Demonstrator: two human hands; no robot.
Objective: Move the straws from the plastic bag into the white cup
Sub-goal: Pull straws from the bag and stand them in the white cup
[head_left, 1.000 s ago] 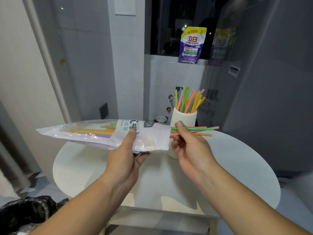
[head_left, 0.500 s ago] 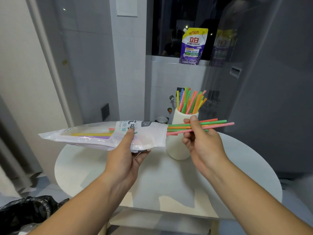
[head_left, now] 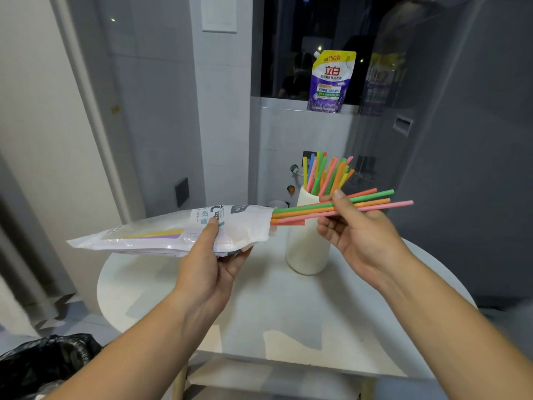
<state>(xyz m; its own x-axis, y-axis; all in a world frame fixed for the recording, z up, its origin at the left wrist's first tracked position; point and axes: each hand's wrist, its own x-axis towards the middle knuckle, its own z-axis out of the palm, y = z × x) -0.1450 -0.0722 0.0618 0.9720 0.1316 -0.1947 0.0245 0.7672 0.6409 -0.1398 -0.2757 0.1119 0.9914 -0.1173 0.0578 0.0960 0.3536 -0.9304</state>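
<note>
Several straws [head_left: 372, 202], green, orange and pink, jut from the open end of the plastic bag [head_left: 161, 236], pinched between thumb and fingers of the right hand [head_left: 364, 236] just in front of the white cup [head_left: 306, 246] near the table's [head_left: 288, 316] far edge; the left hand [head_left: 209, 267] grips the bag above the left edge; yellow and purple straws lie inside it; more stand in the cup.

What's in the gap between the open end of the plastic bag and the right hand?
In the head view, a few straws span it, running from the plastic bag to the right hand, which pinches them; the white cup stands behind.
</note>
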